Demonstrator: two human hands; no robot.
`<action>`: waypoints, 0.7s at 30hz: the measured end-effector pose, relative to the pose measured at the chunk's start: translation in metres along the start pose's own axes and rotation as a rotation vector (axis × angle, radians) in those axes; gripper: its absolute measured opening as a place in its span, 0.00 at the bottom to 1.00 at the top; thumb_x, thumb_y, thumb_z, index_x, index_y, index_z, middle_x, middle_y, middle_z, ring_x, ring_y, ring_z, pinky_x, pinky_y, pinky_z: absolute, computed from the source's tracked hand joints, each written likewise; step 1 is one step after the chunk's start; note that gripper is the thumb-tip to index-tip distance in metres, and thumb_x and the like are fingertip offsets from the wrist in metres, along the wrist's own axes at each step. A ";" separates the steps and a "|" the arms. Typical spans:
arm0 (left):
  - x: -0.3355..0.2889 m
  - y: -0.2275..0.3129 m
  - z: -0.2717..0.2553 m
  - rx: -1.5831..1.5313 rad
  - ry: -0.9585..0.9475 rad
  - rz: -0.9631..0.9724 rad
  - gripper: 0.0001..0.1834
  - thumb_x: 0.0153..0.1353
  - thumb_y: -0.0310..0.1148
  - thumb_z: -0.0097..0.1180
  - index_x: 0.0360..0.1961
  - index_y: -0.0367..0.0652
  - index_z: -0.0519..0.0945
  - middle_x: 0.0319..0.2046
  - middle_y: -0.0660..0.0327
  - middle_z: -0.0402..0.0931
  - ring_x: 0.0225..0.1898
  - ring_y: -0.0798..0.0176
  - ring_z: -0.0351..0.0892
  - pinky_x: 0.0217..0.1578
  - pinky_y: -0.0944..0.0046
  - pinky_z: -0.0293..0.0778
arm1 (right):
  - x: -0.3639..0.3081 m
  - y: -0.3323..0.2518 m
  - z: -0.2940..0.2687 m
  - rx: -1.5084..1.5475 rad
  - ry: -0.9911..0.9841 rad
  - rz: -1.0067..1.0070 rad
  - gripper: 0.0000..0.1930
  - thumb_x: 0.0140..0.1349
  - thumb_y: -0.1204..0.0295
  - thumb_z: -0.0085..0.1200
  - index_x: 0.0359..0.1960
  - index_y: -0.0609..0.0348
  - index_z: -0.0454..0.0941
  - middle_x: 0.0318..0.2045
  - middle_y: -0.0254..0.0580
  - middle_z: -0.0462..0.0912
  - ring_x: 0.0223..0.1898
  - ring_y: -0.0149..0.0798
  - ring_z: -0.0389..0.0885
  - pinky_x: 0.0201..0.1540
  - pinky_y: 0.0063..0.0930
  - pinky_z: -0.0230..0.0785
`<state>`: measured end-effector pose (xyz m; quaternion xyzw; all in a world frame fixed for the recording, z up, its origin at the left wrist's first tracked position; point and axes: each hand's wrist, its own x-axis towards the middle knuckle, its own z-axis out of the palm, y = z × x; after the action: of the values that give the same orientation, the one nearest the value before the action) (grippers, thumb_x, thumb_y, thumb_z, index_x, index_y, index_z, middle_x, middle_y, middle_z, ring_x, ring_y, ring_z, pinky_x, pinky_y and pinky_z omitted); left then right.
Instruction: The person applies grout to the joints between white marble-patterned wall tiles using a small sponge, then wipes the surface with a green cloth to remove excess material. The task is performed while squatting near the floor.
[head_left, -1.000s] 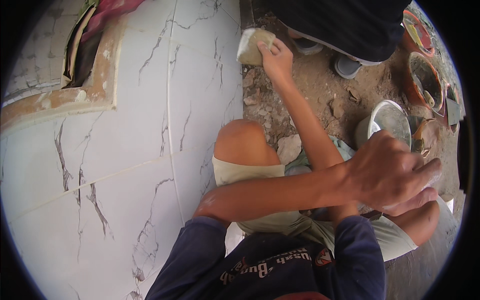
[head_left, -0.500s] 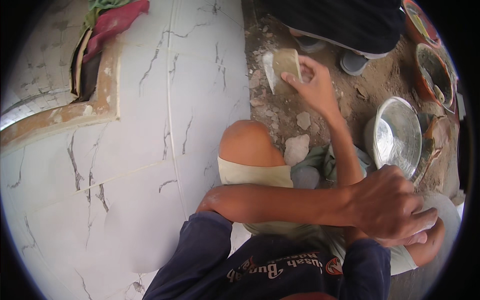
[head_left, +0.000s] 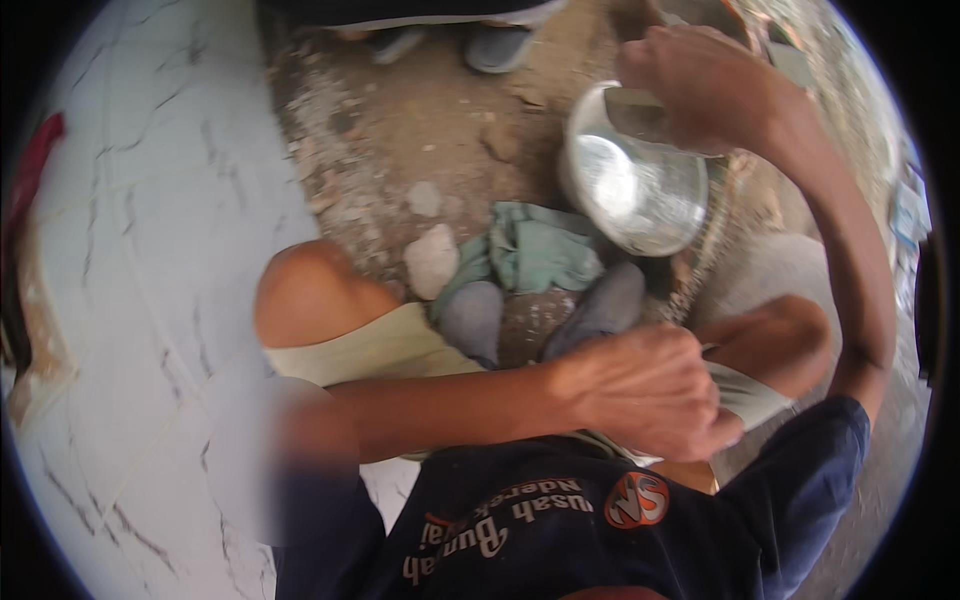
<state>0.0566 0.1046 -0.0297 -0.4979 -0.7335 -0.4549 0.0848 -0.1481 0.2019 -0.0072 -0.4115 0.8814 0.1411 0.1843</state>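
My right hand (head_left: 705, 85) reaches out at the far right, fingers closed on a flat tan scraper (head_left: 632, 112). The scraper is over the far rim of a shiny silver-coloured bowl (head_left: 668, 205) that sits tilted on the ground. The scraper's lower part is blurred, and I cannot tell whether it touches the bowl. My left hand (head_left: 650, 390) lies across my lap near my right knee, curled into a fist. Its fingers hide whatever is inside, if anything.
A green cloth (head_left: 545, 248) and a pale stone (head_left: 432, 260) lie ahead of my feet. White tiles with dark veins (head_left: 150, 250) cover the left side. Another person's shoe (head_left: 500, 48) stands at the far edge, and a bucket (head_left: 705, 14) is beyond my right hand.
My right hand has swung with the scraper from above the rubble to the bowl. The view has turned right, and white paste earlier seen on the scraper's edge is not visible now.
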 end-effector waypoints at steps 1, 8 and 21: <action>0.001 -0.002 -0.002 -0.010 -0.032 -0.019 0.13 0.55 0.40 0.64 0.24 0.47 0.73 0.08 0.67 0.66 0.11 0.66 0.74 0.10 0.62 0.64 | 0.004 0.003 -0.002 0.010 -0.165 0.022 0.17 0.61 0.67 0.67 0.50 0.59 0.80 0.44 0.53 0.85 0.49 0.55 0.86 0.58 0.48 0.77; 0.005 -0.005 -0.001 0.034 -0.056 -0.004 0.12 0.59 0.37 0.62 0.23 0.48 0.73 0.07 0.67 0.64 0.09 0.66 0.71 0.10 0.62 0.61 | 0.017 0.014 0.137 0.108 -0.237 -0.082 0.24 0.75 0.54 0.50 0.46 0.70 0.82 0.40 0.59 0.88 0.45 0.57 0.90 0.50 0.49 0.83; 0.004 -0.004 0.001 0.059 -0.059 -0.023 0.12 0.62 0.37 0.63 0.23 0.50 0.75 0.08 0.67 0.67 0.09 0.67 0.72 0.11 0.63 0.62 | 0.042 -0.011 0.235 0.029 -0.392 -0.086 0.20 0.54 0.75 0.65 0.50 0.66 0.85 0.44 0.58 0.90 0.49 0.55 0.91 0.47 0.47 0.84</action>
<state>0.0516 0.1073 -0.0307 -0.4998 -0.7545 -0.4191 0.0722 -0.1149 0.2608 -0.2360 -0.4106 0.8122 0.1976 0.3643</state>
